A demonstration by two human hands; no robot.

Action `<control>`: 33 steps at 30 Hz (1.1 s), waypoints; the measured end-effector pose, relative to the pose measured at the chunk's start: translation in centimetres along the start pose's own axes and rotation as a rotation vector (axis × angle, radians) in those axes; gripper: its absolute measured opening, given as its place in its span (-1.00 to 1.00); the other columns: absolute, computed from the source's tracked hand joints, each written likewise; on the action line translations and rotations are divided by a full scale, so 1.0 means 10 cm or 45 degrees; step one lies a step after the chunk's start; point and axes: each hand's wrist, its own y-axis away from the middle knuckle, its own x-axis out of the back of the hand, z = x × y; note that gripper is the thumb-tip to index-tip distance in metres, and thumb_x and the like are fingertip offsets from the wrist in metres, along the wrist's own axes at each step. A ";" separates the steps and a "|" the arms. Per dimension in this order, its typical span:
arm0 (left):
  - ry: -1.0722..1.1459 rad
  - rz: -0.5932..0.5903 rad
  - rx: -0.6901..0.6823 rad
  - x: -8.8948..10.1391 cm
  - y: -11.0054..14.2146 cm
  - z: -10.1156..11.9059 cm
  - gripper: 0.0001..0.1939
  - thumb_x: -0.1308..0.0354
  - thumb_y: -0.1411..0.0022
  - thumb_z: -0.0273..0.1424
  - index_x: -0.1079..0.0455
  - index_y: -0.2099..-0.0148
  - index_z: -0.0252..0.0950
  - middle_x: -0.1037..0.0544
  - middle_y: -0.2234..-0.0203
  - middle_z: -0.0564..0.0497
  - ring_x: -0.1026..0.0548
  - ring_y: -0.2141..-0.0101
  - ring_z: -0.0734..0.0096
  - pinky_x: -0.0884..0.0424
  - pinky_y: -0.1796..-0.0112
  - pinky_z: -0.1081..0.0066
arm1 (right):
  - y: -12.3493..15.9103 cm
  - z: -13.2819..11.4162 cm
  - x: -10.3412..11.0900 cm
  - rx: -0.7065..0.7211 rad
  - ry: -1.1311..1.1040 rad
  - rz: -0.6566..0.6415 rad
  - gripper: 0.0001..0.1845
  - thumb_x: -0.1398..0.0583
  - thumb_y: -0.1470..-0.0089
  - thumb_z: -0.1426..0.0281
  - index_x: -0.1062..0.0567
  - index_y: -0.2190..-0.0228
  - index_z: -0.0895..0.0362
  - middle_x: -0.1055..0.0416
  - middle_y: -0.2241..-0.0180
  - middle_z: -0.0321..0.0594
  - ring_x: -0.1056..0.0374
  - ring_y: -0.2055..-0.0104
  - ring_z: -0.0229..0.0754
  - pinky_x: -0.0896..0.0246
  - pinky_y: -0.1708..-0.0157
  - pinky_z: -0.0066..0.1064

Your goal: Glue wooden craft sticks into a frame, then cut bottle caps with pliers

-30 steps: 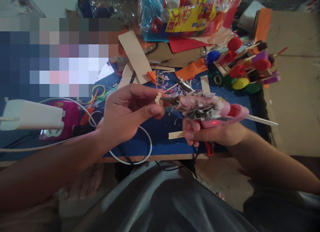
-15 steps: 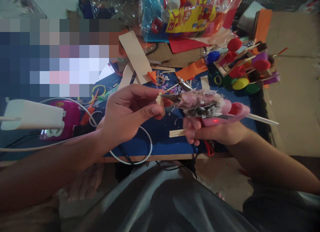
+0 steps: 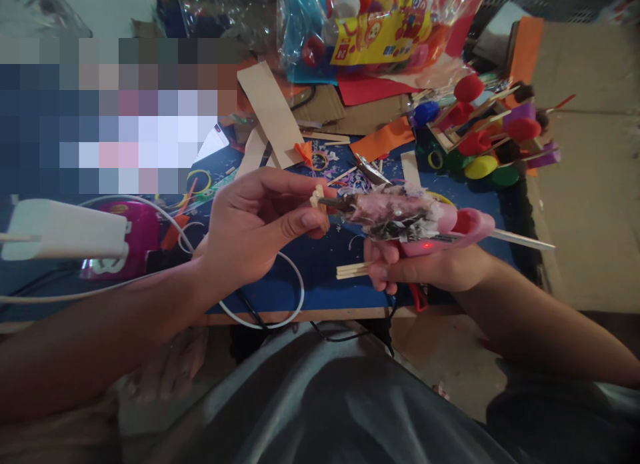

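Note:
Between thumb and fingers, my left hand (image 3: 255,227) pinches a small piece made of wooden sticks (image 3: 321,204), held roughly upright. My right hand (image 3: 430,267) is wrapped round a pink hot glue gun (image 3: 395,214), whose barrel is crusted with grey and white residue. The gun's dark nozzle points left and meets the top part of the wooden piece. A red light glows on its side, and a glue stick (image 3: 525,239) juts from its back. Several thin wooden sticks (image 3: 351,271) also stick out between my right fingers.
A pink power socket block (image 3: 113,251) with a white charger (image 3: 67,229) stands at left, its white cable looping near my left wrist. Pliers (image 3: 371,171), orange strips (image 3: 385,139) and scraps lie beyond my hands. Coloured caps on sticks (image 3: 480,134) are piled at right, behind them a plastic bag (image 3: 380,37).
The glue gun has shifted slightly left, with its nozzle now across the top of the wooden piece. My left hand has stayed nearly still.

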 end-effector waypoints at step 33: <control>-0.366 -0.039 0.085 0.02 0.03 0.08 -0.71 -0.61 -0.35 -0.18 -0.70 -0.06 -0.02 -0.84 0.10 0.07 -0.83 0.18 0.28 -0.80 0.17 0.31 | -0.06 -0.02 -0.04 0.264 -0.207 0.212 -0.35 -0.72 0.05 0.24 -0.36 0.46 0.11 -0.41 0.33 -0.41 -0.52 0.53 -0.41 -0.39 0.64 -0.66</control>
